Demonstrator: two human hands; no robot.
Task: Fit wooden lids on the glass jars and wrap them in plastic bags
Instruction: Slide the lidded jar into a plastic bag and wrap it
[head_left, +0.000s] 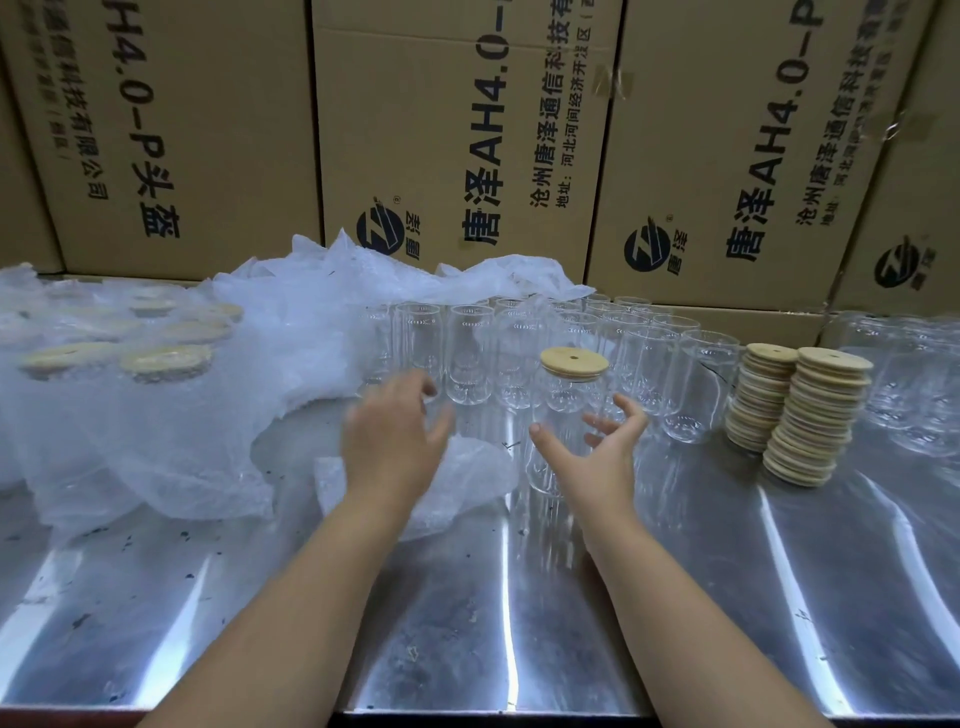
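looks like the lid step's done on this one. the lidded jar (569, 415) stands just past the right hand (597, 452), whose fingers are spread wide and gripping nothing. the left hand (395, 434) is open too, a bit blurry, with a loose plastic bag (472, 467) right beneath it. next move, i'd guess: pinch the bag, open its mouth, then slide the jar in.

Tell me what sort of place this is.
Likely a packing bench in a warehouse or small factory: printed cardboard cartons line the back, rows of identical glass jars stand on a steel table, beside two stacks of wooden lids.
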